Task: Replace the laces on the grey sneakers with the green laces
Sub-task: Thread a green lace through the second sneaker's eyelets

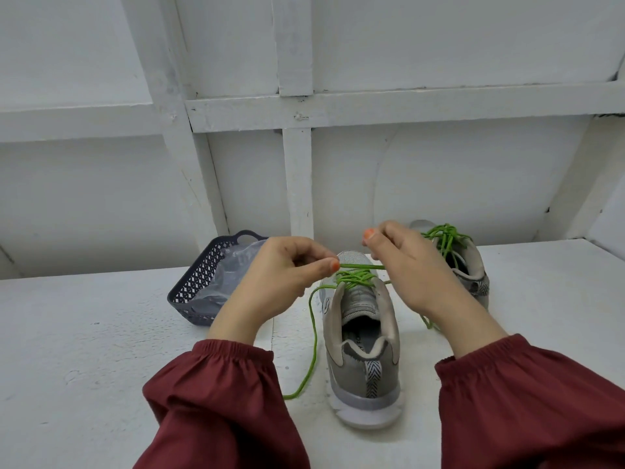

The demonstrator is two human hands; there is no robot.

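left grip (280, 275) pinches green lace (360, 266), right grip (409, 265) curled on same strand, taut btwn both, just above near grey sneaker (363, 384) on desk (101, 333).

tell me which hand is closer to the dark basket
Left. The left hand, pinching the green lace, sits just right of the basket, overlapping its rim in view. The right hand, also on the lace, is across the near sneaker, farther right.
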